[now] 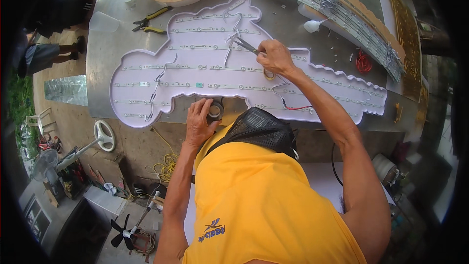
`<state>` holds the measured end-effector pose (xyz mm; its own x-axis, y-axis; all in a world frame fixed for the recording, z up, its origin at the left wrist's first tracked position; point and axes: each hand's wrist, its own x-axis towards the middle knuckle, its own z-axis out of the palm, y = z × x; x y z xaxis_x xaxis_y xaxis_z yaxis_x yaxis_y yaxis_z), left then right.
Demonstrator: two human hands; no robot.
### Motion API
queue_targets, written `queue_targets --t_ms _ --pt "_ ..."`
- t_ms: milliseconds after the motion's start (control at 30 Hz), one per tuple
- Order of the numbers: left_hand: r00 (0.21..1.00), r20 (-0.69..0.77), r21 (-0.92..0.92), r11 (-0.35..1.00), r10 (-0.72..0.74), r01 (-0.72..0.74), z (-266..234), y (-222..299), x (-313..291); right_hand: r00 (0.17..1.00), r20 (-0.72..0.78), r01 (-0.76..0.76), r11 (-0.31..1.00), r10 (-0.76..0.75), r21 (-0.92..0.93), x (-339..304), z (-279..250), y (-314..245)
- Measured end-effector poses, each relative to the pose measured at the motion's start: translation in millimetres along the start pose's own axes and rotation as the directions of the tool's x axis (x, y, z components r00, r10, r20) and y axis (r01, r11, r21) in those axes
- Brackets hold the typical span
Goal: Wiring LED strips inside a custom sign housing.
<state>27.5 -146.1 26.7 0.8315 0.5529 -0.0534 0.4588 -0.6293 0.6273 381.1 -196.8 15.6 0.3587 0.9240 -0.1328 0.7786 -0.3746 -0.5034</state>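
A shallow white tray-like sign shell (185, 76) with a scalloped rim lies on the metal table, lined with rows of LED strips (227, 68) and joined by thin wires. My right hand (276, 57) is closed around scissors (248, 46), one ring handle showing below the fingers. Their blades point left, close to the white wires (234, 34) in the shell's upper middle. At the shell's near edge, my left hand (198, 123) is closed on a roll of black tape (215, 111), its thumb and fingers against the roll's side.
Pliers (152, 19) with yellow-black handles lie left of the shell. Bundled LED strips (337, 19), a white bulb-shaped piece (312, 25) and a coil of red wire (363, 62) sit at the right. Below the table's edge are yellow cord (166, 167) and a fan (126, 233). Another person's legs (66, 49) show at far left.
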Motion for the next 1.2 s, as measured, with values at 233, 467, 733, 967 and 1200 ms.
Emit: queue_targets --t_ms 233,467,733,967,1200 --pt "1.000 0.015 -0.014 1.000 -0.016 0.017 2 -5 -2 0.997 0.072 -0.045 0.994 0.038 0.102 55 -72 48" --pt "0.998 0.063 -0.040 0.999 -0.030 0.033 -3 -2 -5 0.995 -0.056 0.053 0.896 -0.086 -0.442 70 -59 91" --pt "0.997 0.067 -0.065 0.996 -0.049 0.053 2 -8 -10 0.955 -0.295 -0.115 0.960 0.036 -0.256 32 -65 59" --pt "0.998 0.036 -0.087 0.994 -0.061 0.064 0 -8 -8 0.811 0.272 -0.585 0.697 0.518 0.415 -41 -45 49" --pt "0.997 0.066 -0.101 0.994 -0.046 0.053 -1 -10 -6 0.863 0.258 -0.423 0.343 0.434 0.838 -60 -8 64"
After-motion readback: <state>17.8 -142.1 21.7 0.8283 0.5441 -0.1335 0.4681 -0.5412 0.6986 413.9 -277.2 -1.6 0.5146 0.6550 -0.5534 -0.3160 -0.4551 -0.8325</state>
